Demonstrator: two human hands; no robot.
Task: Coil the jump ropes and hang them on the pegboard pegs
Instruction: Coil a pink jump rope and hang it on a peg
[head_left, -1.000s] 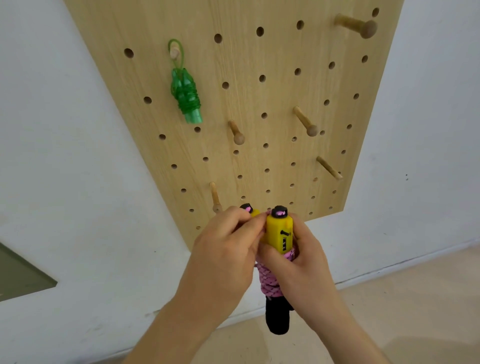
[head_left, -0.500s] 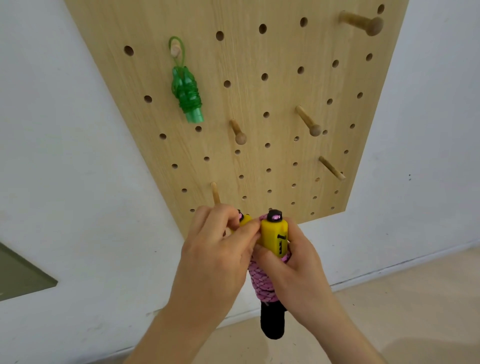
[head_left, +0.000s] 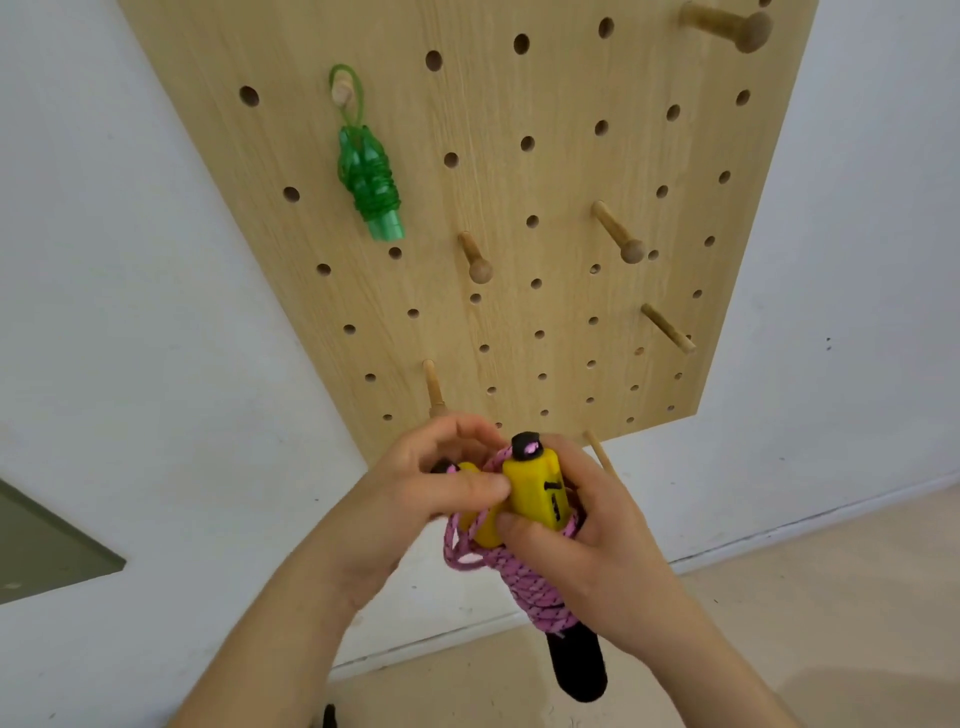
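A pink jump rope (head_left: 535, 592) with yellow-and-black handles is wound around its own handles and held below the wooden pegboard (head_left: 519, 130). My right hand (head_left: 587, 551) grips the bundle around the yellow handle. My left hand (head_left: 415, 499) pinches the second yellow handle and a loose pink loop at the bundle's top left. A green jump rope (head_left: 369, 176), coiled tight, hangs by its loop from an upper-left peg (head_left: 341, 93).
Bare wooden pegs stick out of the board: one at the middle (head_left: 475, 258), two to the right (head_left: 618, 232) (head_left: 667, 328), one at the top right (head_left: 727, 23), one just above my left hand (head_left: 432, 387). White wall surrounds the board; beige floor lies below.
The tight coil has loosened at the top: a pink loop now hangs free on the left. My left fingers have opened slightly around the second handle. Both hands stay below the board.
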